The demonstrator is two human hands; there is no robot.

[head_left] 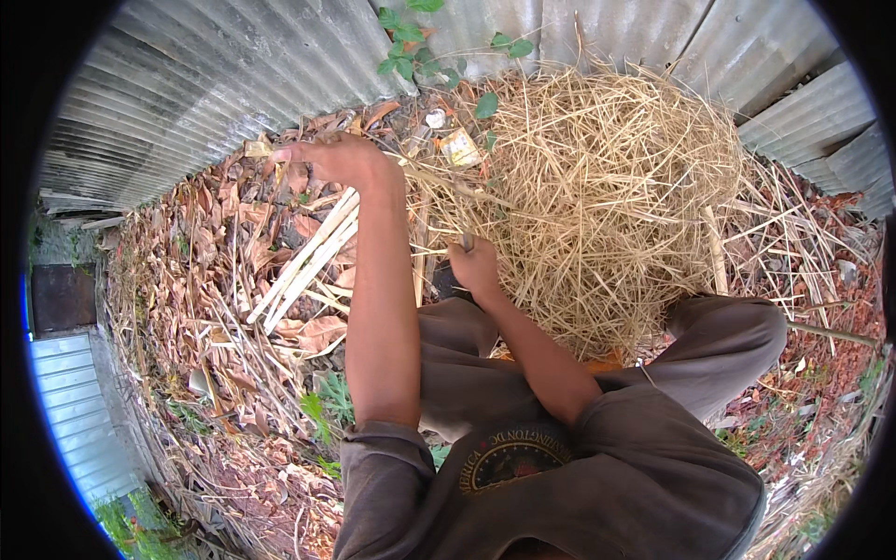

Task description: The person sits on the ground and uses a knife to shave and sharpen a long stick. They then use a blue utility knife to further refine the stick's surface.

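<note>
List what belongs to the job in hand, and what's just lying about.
Job in hand, as far as shown:
- left hand, pale piece at its fingertips
- right hand, its grip around a grey-ended object
- straw heap, probably

Apparently just lying about:
- dry leaves
- yellowish packet
- small white lump

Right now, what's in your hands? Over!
Left hand over leaves, grip unclear. Right hand closed on grey thing. Straw heaped close by, sticks on leaves.

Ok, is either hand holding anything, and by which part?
The right hand is closed around a grey object, one end showing; which part is gripped cannot be told. I cannot tell whether the left hand holds anything.
</note>
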